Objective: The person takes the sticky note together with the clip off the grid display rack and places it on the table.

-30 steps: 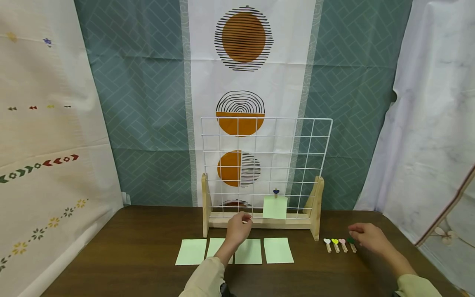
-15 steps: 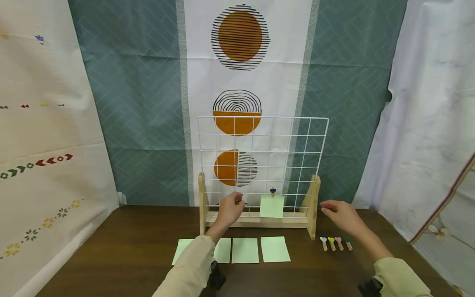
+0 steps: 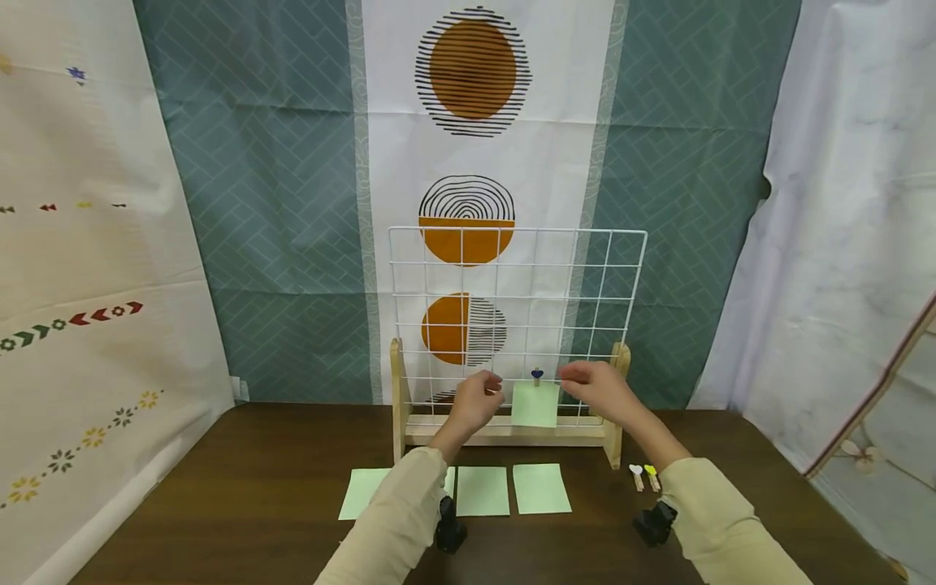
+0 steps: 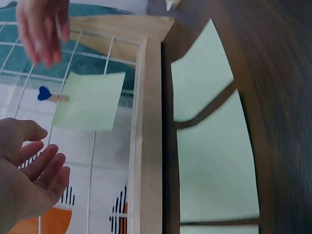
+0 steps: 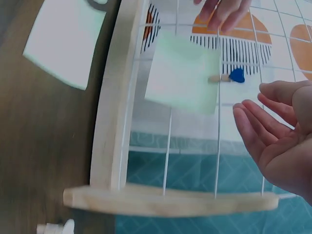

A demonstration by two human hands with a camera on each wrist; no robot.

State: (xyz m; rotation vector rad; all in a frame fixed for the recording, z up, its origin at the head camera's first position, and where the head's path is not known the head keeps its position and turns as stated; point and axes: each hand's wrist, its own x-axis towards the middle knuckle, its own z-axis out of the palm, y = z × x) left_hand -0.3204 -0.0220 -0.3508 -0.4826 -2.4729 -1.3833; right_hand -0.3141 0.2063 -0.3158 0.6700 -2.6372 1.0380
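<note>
A pale green paper square [image 3: 534, 405] hangs low on the white wire grid [image 3: 517, 264], held by a small wooden clothespin with a dark blue heart [image 3: 537, 375]. Left of the paper is my left hand [image 3: 475, 400], its fingers loosely bent with nothing between them. On the other side, close to the clothespin, my right hand [image 3: 601, 392] has its thumb and fingers apart and holds nothing. The right wrist view shows a gap between that hand [image 5: 287, 134] and the blue heart [image 5: 237, 75].
Green paper squares [image 3: 483, 491] lie in a row on the dark table before the grid's wooden stand [image 3: 504, 436]; my left sleeve covers part of the row. Clothespins with a white heart [image 3: 636, 478] and a yellow heart [image 3: 652, 478] lie at right, beside my right forearm.
My right hand has come from above the clothespins on the table, up and left to the hanging paper. My left hand has risen to the grid. The right arm now hides some clothespins.
</note>
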